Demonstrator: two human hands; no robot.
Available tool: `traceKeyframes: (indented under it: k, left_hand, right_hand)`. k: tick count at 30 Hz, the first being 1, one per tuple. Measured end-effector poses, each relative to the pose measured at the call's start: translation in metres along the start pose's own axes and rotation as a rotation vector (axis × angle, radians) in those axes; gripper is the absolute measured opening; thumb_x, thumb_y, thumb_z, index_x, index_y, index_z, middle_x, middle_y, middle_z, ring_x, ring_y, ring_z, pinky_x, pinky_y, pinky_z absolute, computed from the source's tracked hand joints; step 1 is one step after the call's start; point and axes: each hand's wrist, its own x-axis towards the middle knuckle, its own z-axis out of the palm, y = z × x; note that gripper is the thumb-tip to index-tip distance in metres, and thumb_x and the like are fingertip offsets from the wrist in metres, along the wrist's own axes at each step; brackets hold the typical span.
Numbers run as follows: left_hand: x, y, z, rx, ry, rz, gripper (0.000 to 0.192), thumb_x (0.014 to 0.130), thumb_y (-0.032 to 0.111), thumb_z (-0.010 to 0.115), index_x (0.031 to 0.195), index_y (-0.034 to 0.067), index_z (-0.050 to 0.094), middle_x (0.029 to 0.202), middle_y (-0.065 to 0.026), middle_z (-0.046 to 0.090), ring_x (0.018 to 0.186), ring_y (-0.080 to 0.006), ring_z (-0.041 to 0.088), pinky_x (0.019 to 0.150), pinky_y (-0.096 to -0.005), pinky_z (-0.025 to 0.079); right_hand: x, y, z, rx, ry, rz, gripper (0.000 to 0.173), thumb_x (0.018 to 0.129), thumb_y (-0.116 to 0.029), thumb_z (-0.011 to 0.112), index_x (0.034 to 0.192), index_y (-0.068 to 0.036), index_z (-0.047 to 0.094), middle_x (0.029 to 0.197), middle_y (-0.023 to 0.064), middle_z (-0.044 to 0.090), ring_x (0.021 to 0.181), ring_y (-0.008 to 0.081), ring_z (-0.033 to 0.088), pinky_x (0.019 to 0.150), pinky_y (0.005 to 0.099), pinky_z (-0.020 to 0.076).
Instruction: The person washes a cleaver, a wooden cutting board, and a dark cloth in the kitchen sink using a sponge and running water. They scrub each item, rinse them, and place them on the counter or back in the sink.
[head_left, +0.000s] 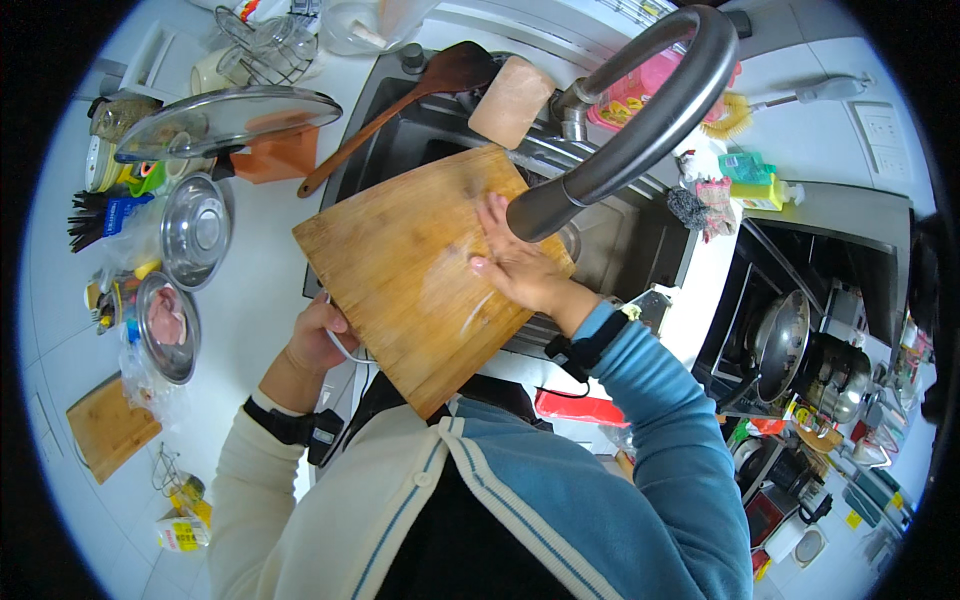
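Observation:
A wooden cutting board (405, 262) is held at an angle over the near part of the dark sink (652, 240). My left hand (321, 334) grips the white loop handle (339, 341) at the board's left edge. Flat against the board's face lies my right hand (521, 270), its fingers partly spread and holding nothing. Paler, shiny patches show on the wood beside it. The grey gooseneck faucet (645, 127) arches over the board, and its spout end overlaps my right fingers in view. I cannot tell whether water is running.
A wooden spatula (390, 112) and a pale block (514, 101) rest across the sink's far side. Left on the counter are a glass lid (225, 124), a steel bowl (196, 229) and raw meat (166, 315) in another bowl. A wok (780, 345) sits on the stove at right.

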Motion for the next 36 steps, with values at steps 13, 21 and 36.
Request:
traceKeyframes:
  k: [13, 21, 36]
  left_hand:
    - [-0.002, 0.009, 0.002, 0.078, -0.077, -0.054, 0.079, 0.055, 0.007, 0.057, 0.132, -0.001, 0.042, 0.109, -0.0095, 0.063, 0.099, -0.0238, 0.062, 0.091, -0.0344, 0.049]
    - [-0.004, 0.008, -0.012, 0.081, -0.028, -0.064, 0.081, 0.055, 0.009, 0.056, 0.135, -0.001, 0.041, 0.122, -0.0138, 0.060, 0.107, -0.0276, 0.061, 0.094, -0.0374, 0.049]
    - [0.065, 0.039, -0.053, 0.155, -0.122, -0.164, 0.043, 0.075, 0.017, 0.050, 0.113, -0.002, 0.055, 0.090, -0.0091, 0.068, 0.072, -0.0158, 0.064, 0.069, -0.0246, 0.054]
  right_hand:
    - [0.007, -0.003, 0.007, 0.035, 0.088, 0.036, 0.066, 0.099, -0.037, 0.041, 0.151, -0.007, 0.015, 0.156, 0.0218, 0.013, 0.146, 0.0365, 0.009, 0.118, 0.0414, 0.0121]
    - [0.003, 0.008, 0.021, -0.010, 0.179, -0.049, 0.056, 0.099, -0.037, 0.041, 0.145, -0.008, 0.031, 0.150, 0.0197, 0.030, 0.138, 0.0368, 0.028, 0.116, 0.0410, 0.0193]
    - [-0.091, 0.051, -0.030, 1.656, 0.287, 0.540, 0.038, 0.097, -0.024, 0.054, 0.129, -0.005, 0.052, 0.119, 0.0098, 0.063, 0.107, 0.0212, 0.062, 0.093, 0.0358, 0.0515]
